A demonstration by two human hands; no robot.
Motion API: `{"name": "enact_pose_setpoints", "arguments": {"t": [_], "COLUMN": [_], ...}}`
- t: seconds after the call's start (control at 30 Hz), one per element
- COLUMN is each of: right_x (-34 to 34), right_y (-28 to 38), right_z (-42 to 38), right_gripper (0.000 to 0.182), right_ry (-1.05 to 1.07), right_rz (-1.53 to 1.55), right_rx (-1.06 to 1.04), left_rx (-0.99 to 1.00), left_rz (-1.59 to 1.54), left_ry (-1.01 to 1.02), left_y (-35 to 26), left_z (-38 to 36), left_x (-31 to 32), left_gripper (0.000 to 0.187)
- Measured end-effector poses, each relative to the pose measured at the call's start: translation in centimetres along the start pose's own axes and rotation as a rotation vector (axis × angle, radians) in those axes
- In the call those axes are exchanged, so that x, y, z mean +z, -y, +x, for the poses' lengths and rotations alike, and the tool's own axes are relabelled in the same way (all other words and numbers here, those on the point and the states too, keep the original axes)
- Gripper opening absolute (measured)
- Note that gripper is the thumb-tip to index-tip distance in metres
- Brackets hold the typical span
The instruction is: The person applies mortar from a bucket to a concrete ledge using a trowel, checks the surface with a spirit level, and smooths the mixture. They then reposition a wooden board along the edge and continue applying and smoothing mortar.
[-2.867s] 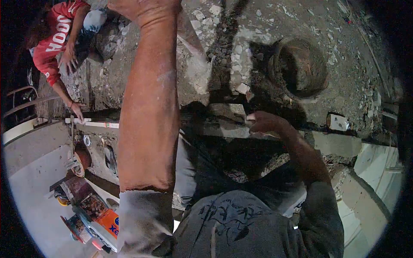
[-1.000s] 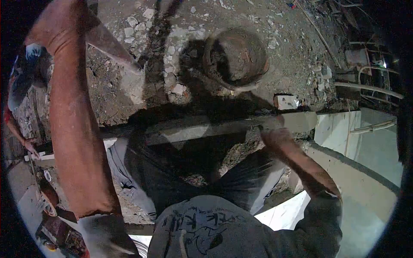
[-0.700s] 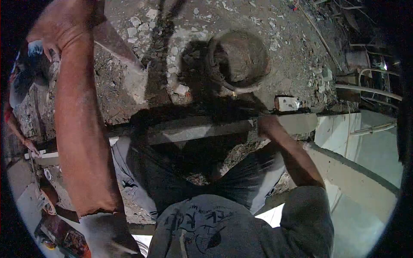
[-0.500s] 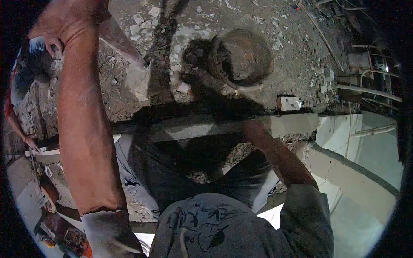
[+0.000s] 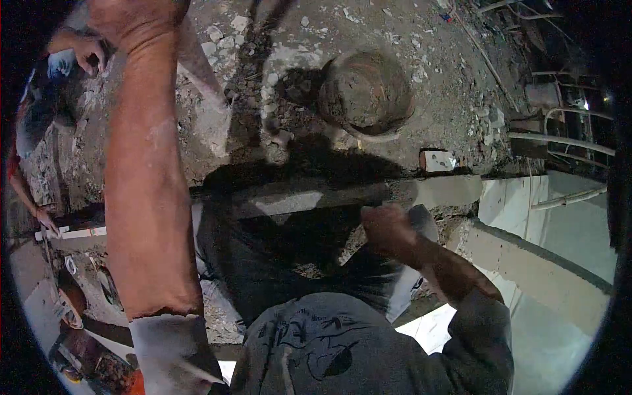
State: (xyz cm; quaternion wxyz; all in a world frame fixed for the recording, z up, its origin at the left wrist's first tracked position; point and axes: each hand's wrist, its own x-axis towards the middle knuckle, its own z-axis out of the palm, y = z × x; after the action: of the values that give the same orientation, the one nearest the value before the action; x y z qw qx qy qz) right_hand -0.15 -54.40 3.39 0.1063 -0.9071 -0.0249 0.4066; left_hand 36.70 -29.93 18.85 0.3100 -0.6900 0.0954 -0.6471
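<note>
My left arm reaches toward the top left, and my left hand is partly cut off by the frame edge; its fingers do not show. My right hand is closed in a fist in front of my right knee, just on my side of a low wall's top edge. Whether anything is inside that fist I cannot make out. Beyond the wall stands a round, dirty tub with grey-brown material in it. A small white-faced block lies near the wall.
At the left, another person's hand hangs with bent fingers; a second hand touches a white straight bar. Rubble covers the ground ahead. Metal bars stick out at the right, above another low wall.
My right hand has drawn back from the wall's top toward me and shows more plainly as a fist. My left arm has shifted slightly right in view.
</note>
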Motion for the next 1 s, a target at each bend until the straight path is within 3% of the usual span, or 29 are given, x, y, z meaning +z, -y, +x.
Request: {"name": "enact_pose_setpoints", "arguments": {"t": [0.07, 0.1, 0.2, 0.27, 0.3, 0.37, 0.43, 0.53, 0.63, 0.77, 0.83, 0.93, 1.0], "right_x": [-1.1, -1.5, -0.4, 1.6, 1.8, 1.6, 0.2, -1.5, -0.1, -1.8, -2.2, -0.7, 0.0], "right_y": [-1.4, -2.1, -5.2, -8.4, -8.1, -6.2, -2.8, 1.5, 3.6, 8.8, 10.9, 12.5, 12.7], "right_z": [-1.3, -1.8, -0.5, 3.8, 4.7, 6.2, 7.2, 8.0, 9.3, 8.9, 7.8, 6.6, 5.5], "right_gripper": [0.033, 0.035, 0.008, 0.014, 0.014, 0.016, 0.018, 0.021, 0.023, 0.025, 0.024, 0.023, 0.024], "right_ry": [-0.096, -0.128, -0.409, -0.117, -0.119, 0.004, 0.122, 0.190, 0.222, 0.321, 0.276, 0.117, 0.003], "right_rz": [-0.132, -0.177, -0.627, -0.067, -0.068, -0.103, -0.109, -0.082, -0.134, -0.165, -0.153, -0.126, -0.106], "right_rx": [-0.036, -0.050, -0.116, 0.047, 0.037, 0.131, 0.200, 0.190, 0.138, 0.125, 0.072, -0.008, -0.034], "left_rx": [-0.856, -0.853, -0.905, -0.955, -0.875, -0.875, -0.905, -0.971, -1.006, -1.033, -0.987, -1.068, -1.023], "left_rz": [-0.766, -0.759, -0.703, -0.529, -0.697, -0.776, -1.057, -1.086, -0.966, -1.082, -0.862, -1.129, -1.085], "left_ry": [0.093, 0.095, 0.034, -0.039, 0.049, -0.016, -0.057, 0.105, 0.050, 0.122, 0.015, 0.146, 0.046], "left_y": [-1.8, -1.9, -2.6, -2.6, -2.0, -2.2, -1.8, -1.5, -2.2, -1.8, -2.6, -1.7, -2.1], "left_z": [1.5, 1.5, 1.2, 1.0, 1.2, 0.7, 1.1, 1.4, 1.1, 1.5, 0.8, 1.5, 1.2], "left_x": [-1.6, -1.5, -0.1, 0.6, -1.0, -0.2, -0.7, -1.5, -0.6, -1.2, 0.0, -1.5, -0.9], "left_gripper": [0.044, 0.044, 0.052, 0.059, 0.061, 0.060, 0.057, 0.056, 0.056, 0.060, 0.062, 0.061, 0.059]}}
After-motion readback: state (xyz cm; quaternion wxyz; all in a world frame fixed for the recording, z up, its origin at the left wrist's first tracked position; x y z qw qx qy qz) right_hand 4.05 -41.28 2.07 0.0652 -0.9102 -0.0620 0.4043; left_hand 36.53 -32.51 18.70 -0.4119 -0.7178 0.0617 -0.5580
